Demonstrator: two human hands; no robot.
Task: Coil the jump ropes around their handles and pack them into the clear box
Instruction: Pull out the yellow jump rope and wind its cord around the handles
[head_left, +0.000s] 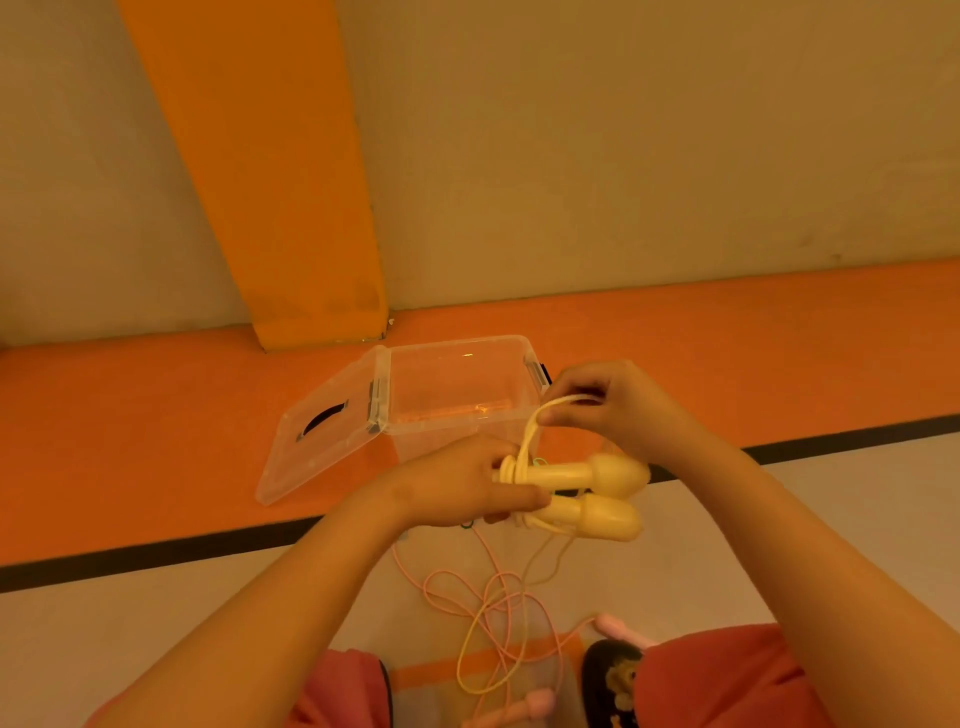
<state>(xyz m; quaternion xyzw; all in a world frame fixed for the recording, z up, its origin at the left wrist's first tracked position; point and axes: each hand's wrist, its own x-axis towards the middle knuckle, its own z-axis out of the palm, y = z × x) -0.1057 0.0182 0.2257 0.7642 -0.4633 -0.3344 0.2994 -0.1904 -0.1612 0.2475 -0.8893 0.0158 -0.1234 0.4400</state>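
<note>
Hold: my left grip (457, 480) clasps both yellow handles (571, 475), long axis pointing right.
Rope: my right grip (618, 410) pinches the yellow rope (530, 434) just above them.
Box: clear box (452, 384) open beyond both.

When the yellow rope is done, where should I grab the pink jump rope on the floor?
Probably by the pink handle, coming down from above: it lies flat, and it is thick and stiff. The pink cord is thin, looped and crosses the yellow cord, so pulling it there may tangle both.
</note>
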